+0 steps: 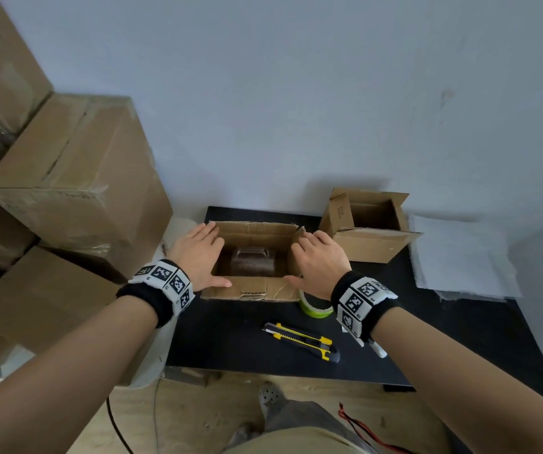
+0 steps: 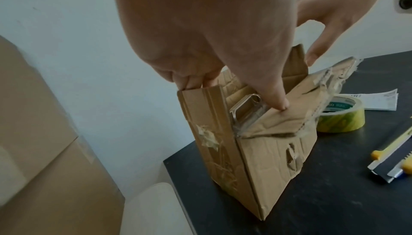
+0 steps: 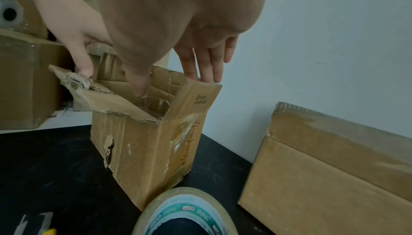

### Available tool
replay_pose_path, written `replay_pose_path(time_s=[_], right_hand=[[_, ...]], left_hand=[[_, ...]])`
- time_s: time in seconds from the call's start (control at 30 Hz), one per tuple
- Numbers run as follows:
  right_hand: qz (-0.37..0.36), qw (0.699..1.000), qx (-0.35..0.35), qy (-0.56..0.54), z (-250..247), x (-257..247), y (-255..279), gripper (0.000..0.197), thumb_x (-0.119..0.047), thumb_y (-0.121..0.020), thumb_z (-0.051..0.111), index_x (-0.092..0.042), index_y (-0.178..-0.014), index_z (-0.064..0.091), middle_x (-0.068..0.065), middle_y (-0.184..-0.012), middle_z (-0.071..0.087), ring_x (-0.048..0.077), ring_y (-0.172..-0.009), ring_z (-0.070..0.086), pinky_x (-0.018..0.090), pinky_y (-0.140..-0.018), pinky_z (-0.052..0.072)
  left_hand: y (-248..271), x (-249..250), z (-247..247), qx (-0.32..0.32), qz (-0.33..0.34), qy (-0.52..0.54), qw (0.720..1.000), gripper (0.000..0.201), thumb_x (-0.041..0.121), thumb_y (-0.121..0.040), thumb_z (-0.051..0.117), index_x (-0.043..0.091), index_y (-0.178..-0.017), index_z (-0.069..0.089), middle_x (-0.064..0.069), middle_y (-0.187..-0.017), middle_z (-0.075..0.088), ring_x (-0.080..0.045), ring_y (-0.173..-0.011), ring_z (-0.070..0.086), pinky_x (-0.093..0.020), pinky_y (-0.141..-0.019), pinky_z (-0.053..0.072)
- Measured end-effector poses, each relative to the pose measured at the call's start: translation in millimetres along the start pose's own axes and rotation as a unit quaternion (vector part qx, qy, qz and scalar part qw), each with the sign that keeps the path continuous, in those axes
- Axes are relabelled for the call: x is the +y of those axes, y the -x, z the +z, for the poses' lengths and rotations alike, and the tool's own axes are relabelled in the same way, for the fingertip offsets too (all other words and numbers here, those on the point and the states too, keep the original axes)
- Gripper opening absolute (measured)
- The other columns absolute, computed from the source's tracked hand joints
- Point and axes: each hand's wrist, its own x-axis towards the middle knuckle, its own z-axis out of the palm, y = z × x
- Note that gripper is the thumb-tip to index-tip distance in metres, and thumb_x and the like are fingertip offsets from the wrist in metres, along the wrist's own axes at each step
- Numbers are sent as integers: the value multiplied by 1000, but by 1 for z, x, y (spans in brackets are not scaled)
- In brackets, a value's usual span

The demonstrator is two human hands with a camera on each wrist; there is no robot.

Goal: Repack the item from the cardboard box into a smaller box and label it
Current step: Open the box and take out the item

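- Worn brown cardboard box [image 1: 253, 291], flaps open, at centre of the black desk [image 1: 230, 342]; torn hole in its near wall.
- Brown wrapped item with a clear plastic top [image 1: 252, 261], lying inside the worn box at its bottom.
- Left hand [image 1: 198, 257], at 9 o'clock of the worn box: fingers straight along the left flap, thumb pressed on the near flap; nothing clasped.
- Right hand [image 1: 320, 267], at 3 o'clock of the worn box: fingers straight, tips touching the right flap, thumb reaching into the opening; nothing clasped.
- Smaller open brown cardboard box [image 1: 366, 224], at 2 o'clock of the worn box, well apart from both hands.
- Roll of yellow-green adhesive tape [image 1: 316, 308], at 5 o'clock of the worn box, just beside its corner.
- Yellow-and-black utility knife [image 1: 302, 340], at 6 o'clock, near the desk's front edge.
- Stack of large brown cartons [image 1: 67, 178], at 9 o'clock, off the desk.
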Motion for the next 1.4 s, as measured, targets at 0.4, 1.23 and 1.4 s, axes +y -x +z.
replay_pose_path(time_s=[0.4,1.23,1.4], right_hand=[[32,997,-67,-24,2,4,0,78,-69,-85,38,-8,-133,41,10,-139,46,26,-129,42,40,-111,27],[79,977,-147,-132,-42,-82,-82,24,-12,-94,49,-8,-117,57,12,-118,60,31,-107,60,37,-84,48],[83,978,-110,-154,-49,-75,-79,22,-5,-93,48,-5,-113,57,14,-112,63,31,-102,62,35,-81,50]], left_hand=[[-7,-7,9,-8,-51,71,996,110,80,-65,54,19,-147,13,-11,-158,8,-24,-146,4,-39,-120,7],[8,-6,27,34,-50,138,989,78,72,-71,57,26,-132,47,-7,-159,3,-23,-145,-16,-43,-117,-2],[13,-12,17,65,-63,152,984,55,59,-77,61,23,-118,59,-1,-150,34,-23,-146,8,-40,-117,9]])
